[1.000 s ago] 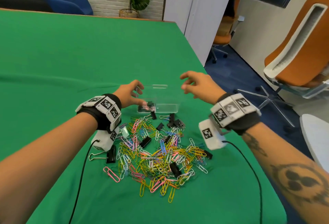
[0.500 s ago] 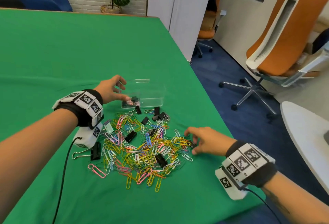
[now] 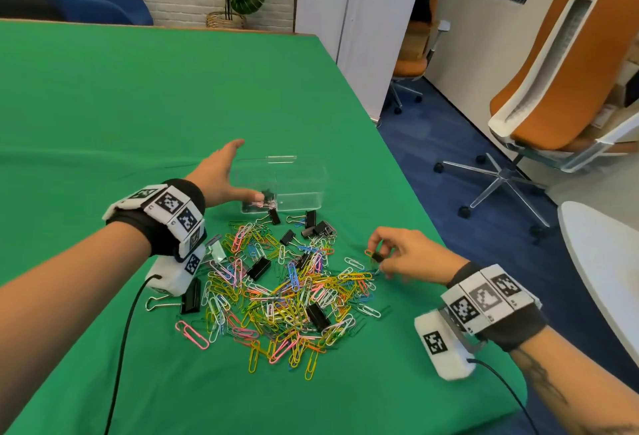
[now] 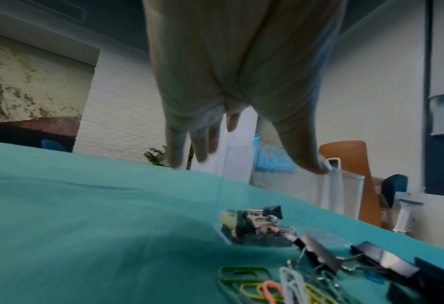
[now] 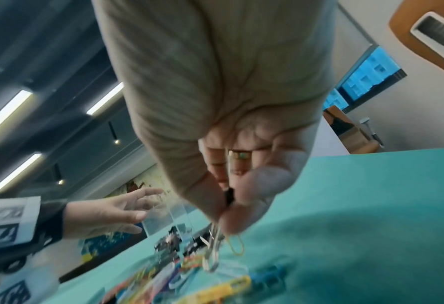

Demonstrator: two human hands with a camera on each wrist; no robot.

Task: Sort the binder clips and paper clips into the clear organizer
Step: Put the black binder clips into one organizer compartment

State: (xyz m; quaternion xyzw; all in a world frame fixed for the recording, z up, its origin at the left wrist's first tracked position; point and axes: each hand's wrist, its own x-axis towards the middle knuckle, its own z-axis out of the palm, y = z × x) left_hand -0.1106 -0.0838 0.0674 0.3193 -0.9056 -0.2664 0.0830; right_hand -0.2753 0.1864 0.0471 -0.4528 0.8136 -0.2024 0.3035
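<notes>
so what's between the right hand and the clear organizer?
Head view: a few black binder clips and loose paper clips on the green cloth lie between the right hand and the organizer.

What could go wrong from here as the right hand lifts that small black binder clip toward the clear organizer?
1. The right hand pinches the small black binder clip with a yellow paper clip dangling along; it may land in the wrong compartment.
2. The left hand only rests open against the clear plastic organizer, so a bump could slide it.
</notes>
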